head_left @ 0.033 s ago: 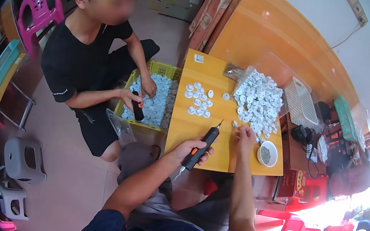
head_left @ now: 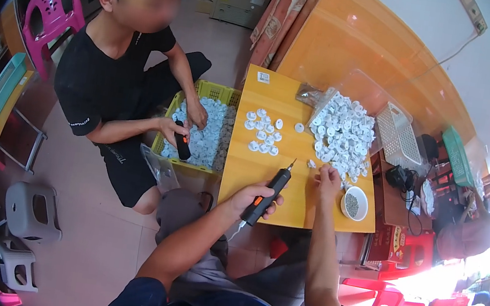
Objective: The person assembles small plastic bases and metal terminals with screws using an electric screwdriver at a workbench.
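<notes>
My left hand (head_left: pixel 253 199) is wrapped round a black electric screwdriver (head_left: pixel 268 195) with an orange switch. Its bit points up and away over the yellow table (head_left: pixel 274 88), and a white cable leaves its lower end. The fingers of my right hand (head_left: pixel 328 181) are pinched together above the table; whatever they hold, if anything, is too small to make out. Just beyond them lies a small white piece (head_left: pixel 311 163). To the right of that hand stands a white bowl (head_left: pixel 363 210) of tiny metal parts, probably screws. Several round white pieces (head_left: pixel 263 132) lie grouped at the left.
A heap of white round parts (head_left: pixel 342 132) spills from a clear bag at the back right. At the left, a co-worker (head_left: pixel 119 76) holds another black tool (head_left: pixel 182 142) over a yellow crate (head_left: pixel 219 93) of similar parts. A white basket (head_left: pixel 399 136) stands beyond the table's right edge.
</notes>
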